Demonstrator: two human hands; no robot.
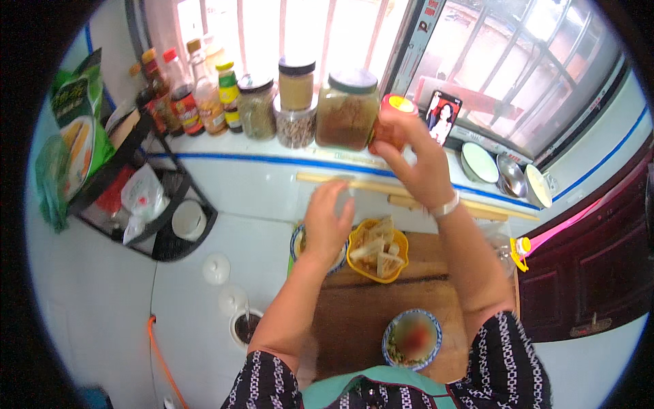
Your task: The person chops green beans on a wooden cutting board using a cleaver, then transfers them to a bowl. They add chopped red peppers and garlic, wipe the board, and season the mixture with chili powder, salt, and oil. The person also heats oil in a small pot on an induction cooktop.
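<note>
At the windowsill, my right hand [421,163] is closed around a jar [386,133] with a red lid and reddish contents, which stands at the sill's edge beside a large square jar of brown powder [347,112]. My left hand [327,221] is slightly blurred and holds nothing, its thumb apart from its fingers. It hovers over a blue-rimmed plate [297,247], hiding most of it. A yellow basket [407,259] of pale bread-like wedges [373,250] sits just right of that hand. Nearer me, a blue-and-white bowl [437,341] contains chopped greens and something red.
Several sauce bottles [187,109] and spice jars [257,109] line the sill. A phone [443,117] leans by the window, with bowls [479,162] to its right. The wooden board [354,320] lies below my arms. A black corner rack [170,249] and a dark sauce pot [245,327] are at left.
</note>
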